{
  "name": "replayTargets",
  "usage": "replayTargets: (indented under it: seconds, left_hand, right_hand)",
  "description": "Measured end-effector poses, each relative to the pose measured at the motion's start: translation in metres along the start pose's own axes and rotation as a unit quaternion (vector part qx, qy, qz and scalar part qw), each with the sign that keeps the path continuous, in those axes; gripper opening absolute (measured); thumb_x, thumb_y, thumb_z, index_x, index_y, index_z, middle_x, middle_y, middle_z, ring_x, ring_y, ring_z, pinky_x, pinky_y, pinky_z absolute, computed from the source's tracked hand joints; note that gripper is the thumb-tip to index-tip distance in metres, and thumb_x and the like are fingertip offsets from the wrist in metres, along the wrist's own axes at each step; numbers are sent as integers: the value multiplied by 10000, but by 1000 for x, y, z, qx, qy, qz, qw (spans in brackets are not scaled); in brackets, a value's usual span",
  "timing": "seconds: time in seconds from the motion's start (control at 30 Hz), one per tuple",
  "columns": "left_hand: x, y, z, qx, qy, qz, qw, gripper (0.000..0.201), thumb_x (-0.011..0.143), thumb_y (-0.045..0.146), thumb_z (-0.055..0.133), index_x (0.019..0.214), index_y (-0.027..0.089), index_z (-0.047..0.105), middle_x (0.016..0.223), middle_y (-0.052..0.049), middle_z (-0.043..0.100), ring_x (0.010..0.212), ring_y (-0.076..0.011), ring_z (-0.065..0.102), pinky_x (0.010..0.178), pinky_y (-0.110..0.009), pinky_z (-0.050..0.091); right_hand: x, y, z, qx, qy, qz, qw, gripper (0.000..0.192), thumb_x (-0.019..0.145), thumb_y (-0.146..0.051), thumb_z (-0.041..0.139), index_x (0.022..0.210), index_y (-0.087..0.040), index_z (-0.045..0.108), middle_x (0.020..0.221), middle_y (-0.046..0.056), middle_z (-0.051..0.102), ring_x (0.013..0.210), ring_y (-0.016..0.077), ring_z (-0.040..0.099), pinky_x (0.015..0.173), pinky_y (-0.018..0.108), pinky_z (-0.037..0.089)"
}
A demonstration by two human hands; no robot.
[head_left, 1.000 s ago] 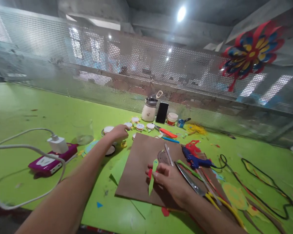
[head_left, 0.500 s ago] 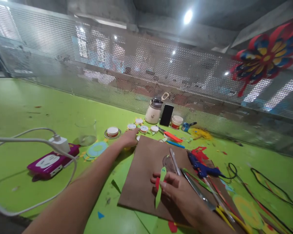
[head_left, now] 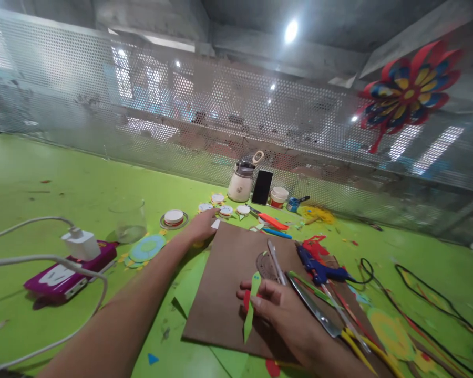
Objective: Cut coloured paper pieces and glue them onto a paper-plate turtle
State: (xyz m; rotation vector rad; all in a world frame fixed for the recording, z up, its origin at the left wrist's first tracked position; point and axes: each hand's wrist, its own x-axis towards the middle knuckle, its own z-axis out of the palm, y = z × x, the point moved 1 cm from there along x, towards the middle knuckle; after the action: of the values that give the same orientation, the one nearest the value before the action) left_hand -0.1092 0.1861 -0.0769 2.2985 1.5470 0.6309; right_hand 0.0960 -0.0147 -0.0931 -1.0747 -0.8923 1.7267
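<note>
Right hand (head_left: 284,315) fingers pinched on a green paper strip (head_left: 250,307) over brown board (head_left: 228,283), left hand (head_left: 201,227) fingers loosely curled, touching the board's far corner on the bench (head_left: 82,194)

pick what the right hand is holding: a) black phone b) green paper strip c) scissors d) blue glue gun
b, the right hand pinches the green paper strip over the brown board, while the glue gun and scissors lie on the table and the phone leans at the back.
</note>
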Motion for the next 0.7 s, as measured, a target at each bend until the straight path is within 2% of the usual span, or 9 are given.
replayTargets:
  seconds: [0.07, 0.2, 0.27, 0.33, 0.43, 0.5, 0.6, 0.7]
  left_hand:
    - [-1, -1, -11, 1, 32, -13, 999, 696, 712, 229, 666, 1361, 160, 422, 1263, -153, 582, 1141, -293, 552, 963, -402, 420]
    - [-6, 2, -44, -9, 82, -27, 996, 738, 690, 245, 633, 1378, 127, 392, 1271, -177, 573, 1140, -323, 545, 965, -442, 405]
    - [-9, 9, -57, -28, 92, -24, 995, 770, 682, 281, 638, 1387, 121, 371, 1263, -185, 575, 1079, -319, 575, 937, -463, 423]
    - [-14, 22, -62, -57, 78, -6, 995, 801, 671, 355, 660, 1390, 161, 364, 1244, -148, 598, 979, -280, 617, 883, -440, 466]
    - [-23, 54, -55, -126, 12, 41, 991, 786, 663, 409, 674, 1369, 199, 400, 1222, -103, 625, 900, -221, 645, 810, -362, 509]
    - [-32, 78, -43, -195, -45, 60, 978, 760, 632, 351, 702, 1334, 200, 451, 1215, -112, 629, 911, -232, 645, 780, -354, 514]
    - [-51, 108, -22, -222, -90, 30, 970, 777, 606, 247, 700, 1338, 212, 444, 1178, -105, 645, 874, -239, 655, 739, -356, 526]
    - [-70, 126, -4, -278, -115, 53, 952, 712, 615, 157, 657, 1298, 256, 479, 1140, -61, 661, 885, -226, 658, 743, -338, 535]
  right_hand:
    - [0, -1, 1, -2, 1, -4, 1000, 412, 647, -348, 827, 960, -123, 681, 990, 122, 707, 777, 176, 675, 777, 310, 475]
    - [2, 0, 3, 13, -10, -29, 999, 342, 654, -326, 821, 889, -123, 678, 801, 65, 700, 729, 161, 660, 734, 287, 467]
    - [4, -1, 3, 24, -18, -39, 999, 317, 639, -321, 828, 825, -123, 665, 742, 46, 682, 719, 159, 653, 723, 284, 466]
    - [4, -5, 2, 21, -22, -43, 999, 311, 630, -333, 828, 761, -124, 639, 695, 32, 663, 669, 147, 637, 691, 281, 469]
    - [2, -23, -3, -11, 8, -71, 997, 310, 649, -368, 802, 684, -144, 591, 579, -14, 608, 524, 106, 561, 568, 243, 444]
    - [-3, -39, -9, -42, 53, -116, 991, 291, 672, -377, 775, 672, -156, 586, 533, -35, 575, 476, 89, 512, 499, 215, 399]
    - [-11, -60, -16, -66, 100, -174, 978, 243, 676, -364, 754, 699, -165, 617, 590, -27, 585, 520, 105, 519, 509, 231, 411]
    - [-14, -68, -21, -94, 133, -200, 966, 199, 674, -344, 739, 666, -171, 641, 652, -17, 576, 567, 105, 504, 546, 236, 419]
